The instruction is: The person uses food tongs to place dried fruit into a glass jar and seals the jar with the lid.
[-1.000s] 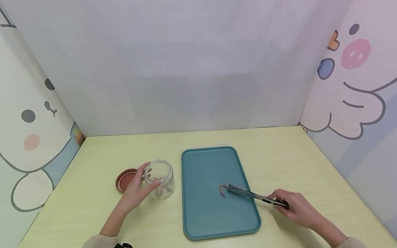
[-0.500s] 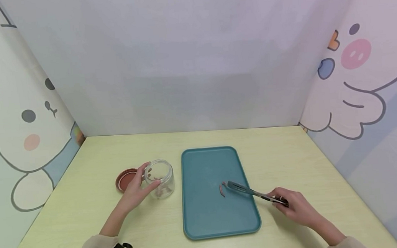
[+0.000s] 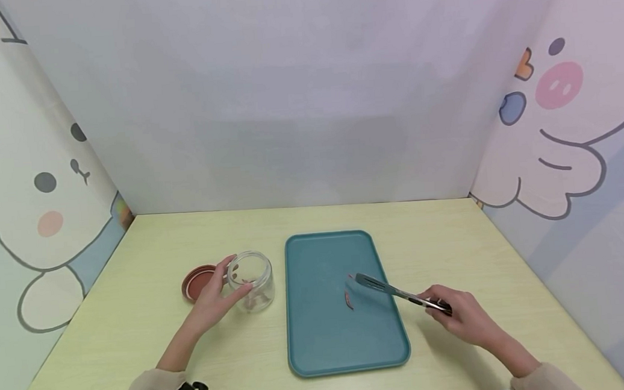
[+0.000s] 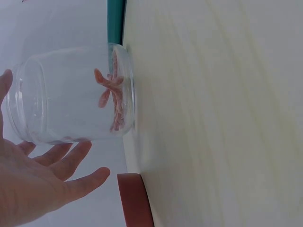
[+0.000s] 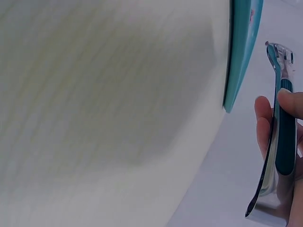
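Note:
My left hand (image 3: 218, 301) holds a clear glass jar (image 3: 261, 294) standing on the table, thumb at the rim and fingers along the far side. Several small reddish-brown strips (image 4: 113, 90) lie in the jar's bottom in the left wrist view. My right hand (image 3: 463, 316) grips metal tongs (image 3: 400, 293) with dark handle pads; the thumb presses one arm. The tongs' tips are squeezed close together over the teal tray (image 3: 328, 345), with a small reddish strip (image 3: 351, 276) at their end. Another strip (image 3: 348, 300) lies on the tray.
A reddish-brown round lid (image 3: 195, 281) lies on the table left of the jar, partly behind the left hand. The tray's raised rim runs between jar and right hand. A pale curtain (image 3: 307, 129) and printed side panels stand around the table (image 3: 253, 368).
The right hand has raised the tongs slightly, and a strip has come up at their tips, away from the other strip on the tray. The left hand and jar stay still.

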The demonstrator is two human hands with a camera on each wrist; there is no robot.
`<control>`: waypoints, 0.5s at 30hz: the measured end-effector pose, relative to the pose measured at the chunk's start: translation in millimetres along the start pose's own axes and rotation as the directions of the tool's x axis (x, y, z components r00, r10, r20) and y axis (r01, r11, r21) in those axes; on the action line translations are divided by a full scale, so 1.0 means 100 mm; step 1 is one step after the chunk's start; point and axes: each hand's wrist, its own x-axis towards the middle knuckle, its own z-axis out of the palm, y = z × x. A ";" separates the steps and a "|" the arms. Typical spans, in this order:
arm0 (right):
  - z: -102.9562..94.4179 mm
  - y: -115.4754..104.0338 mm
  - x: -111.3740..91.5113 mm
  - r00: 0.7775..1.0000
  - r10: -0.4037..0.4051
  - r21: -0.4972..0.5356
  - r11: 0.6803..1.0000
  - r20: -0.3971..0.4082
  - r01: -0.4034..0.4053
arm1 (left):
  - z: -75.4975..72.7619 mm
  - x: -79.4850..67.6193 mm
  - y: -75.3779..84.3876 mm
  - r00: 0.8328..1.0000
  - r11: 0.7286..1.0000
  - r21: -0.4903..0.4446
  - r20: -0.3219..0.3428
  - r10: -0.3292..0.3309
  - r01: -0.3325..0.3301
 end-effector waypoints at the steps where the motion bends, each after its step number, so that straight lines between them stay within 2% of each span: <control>1: -0.01 0.00 0.02 1.000 -0.001 -0.001 1.000 -0.001 0.001 | 0.00 0.00 0.00 1.000 1.000 0.000 0.000 0.000 0.000; 6: -0.03 -0.01 0.11 1.000 -0.008 -0.006 1.000 0.002 0.008 | 0.00 0.01 -0.02 1.000 1.000 0.005 0.003 0.010 -0.010; 13: -0.07 0.00 0.26 1.000 -0.023 -0.031 0.999 0.020 0.024 | 0.04 0.10 -0.33 1.000 1.000 0.008 0.009 -0.005 0.005; 15: -0.08 0.00 0.31 0.999 -0.028 -0.036 0.999 0.029 0.029 | 0.05 0.11 -0.37 1.000 1.000 0.011 0.007 -0.001 0.001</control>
